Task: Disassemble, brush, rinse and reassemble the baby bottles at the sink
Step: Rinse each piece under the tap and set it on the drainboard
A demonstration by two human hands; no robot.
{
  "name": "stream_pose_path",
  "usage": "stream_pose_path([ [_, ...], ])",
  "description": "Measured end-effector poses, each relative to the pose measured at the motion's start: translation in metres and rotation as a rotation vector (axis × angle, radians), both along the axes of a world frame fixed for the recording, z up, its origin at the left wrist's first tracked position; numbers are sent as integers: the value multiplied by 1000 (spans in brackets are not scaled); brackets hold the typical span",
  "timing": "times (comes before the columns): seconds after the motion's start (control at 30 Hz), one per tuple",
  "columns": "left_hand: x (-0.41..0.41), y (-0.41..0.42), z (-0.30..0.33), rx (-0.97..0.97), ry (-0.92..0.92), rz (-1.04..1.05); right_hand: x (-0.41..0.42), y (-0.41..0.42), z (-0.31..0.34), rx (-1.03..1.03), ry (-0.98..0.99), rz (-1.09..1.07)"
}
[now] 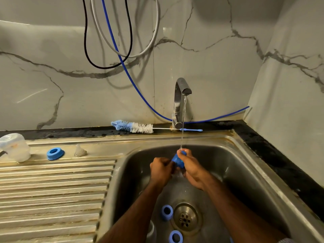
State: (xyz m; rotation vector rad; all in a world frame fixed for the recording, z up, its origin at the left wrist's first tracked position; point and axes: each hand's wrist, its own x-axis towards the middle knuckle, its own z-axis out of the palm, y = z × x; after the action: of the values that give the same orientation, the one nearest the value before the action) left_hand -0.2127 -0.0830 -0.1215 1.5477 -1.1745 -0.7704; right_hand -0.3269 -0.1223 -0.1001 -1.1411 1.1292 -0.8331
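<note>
Now both hands, left hand (160, 168) and right hand (190, 166), grip tilted blue cap (177, 159).

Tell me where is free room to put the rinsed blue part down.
The ribbed steel drainboard is bare below the blue ring and clear silicone teat. Crowded: the basin floor around the drain, with two blue rings.

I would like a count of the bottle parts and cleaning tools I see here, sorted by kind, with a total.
Blue rings: 3, one on the drainboard, two in the sink
Blue part held in both hands under the water: 1
Clear teat: 1
Clear bottle: 1
Bottle brush: 1
Total: 7
</note>
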Motion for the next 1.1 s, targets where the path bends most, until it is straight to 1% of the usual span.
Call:
stream_pose_path([
  [0.03, 0, 0, 0, 30, 59, 39, -1, 1, 1, -27, 17, 34],
  [0.1, 2, -1, 0, 42, 190, 41, -5, 1, 4, -103, 60, 92],
  [0.2, 2, 0, 6, 15, 317, -61, -18, -3, 3, -214, 95, 80],
  [0.23, 1, 1, 9, 21, 386, -86, -23, -4, 2, -243, 102, 65],
  [0.3, -2, 5, 14, 32, 517, -136, -28, -9, -1, -231, 44, 28],
  [0.33, -2, 7, 15, 28, 545, -174, -30, -10, -2, -207, -13, 16],
  [0.4, -1, 7, 12, 6, 560, -240, -33, -11, -3, -163, -133, 18],
  [0.47, 2, 5, 8, -2, 513, -268, -34, -12, -4, -152, -194, 34],
  [0.5, 3, 5, 7, -14, 459, -282, -35, -12, -5, -167, -201, 37],
  [0.6, 5, 5, 6, -76, 163, -270, -31, -13, -5, -245, -160, 28],
  [0.63, 6, 5, 5, -84, 91, -256, -29, -11, -4, -257, -149, 23],
  [0.7, 7, 4, 5, -83, 59, -241, -22, -7, 1, -244, -136, -11],
  [0.83, 4, 7, 9, -92, 136, -256, -4, 2, 6, -260, -4, -156],
  [0.9, 1, 8, 11, -64, 196, -285, 0, 4, 7, -270, 43, -169],
  [0.97, -4, 10, 14, 18, 354, -323, -3, 3, 12, -274, 11, -93],
  [1.03, -6, 10, 17, 116, 506, -347, -12, 1, 16, -231, -102, 27],
  [1.1, -5, 10, 20, 191, 615, -356, -22, -1, 14, -206, -155, 122],
])
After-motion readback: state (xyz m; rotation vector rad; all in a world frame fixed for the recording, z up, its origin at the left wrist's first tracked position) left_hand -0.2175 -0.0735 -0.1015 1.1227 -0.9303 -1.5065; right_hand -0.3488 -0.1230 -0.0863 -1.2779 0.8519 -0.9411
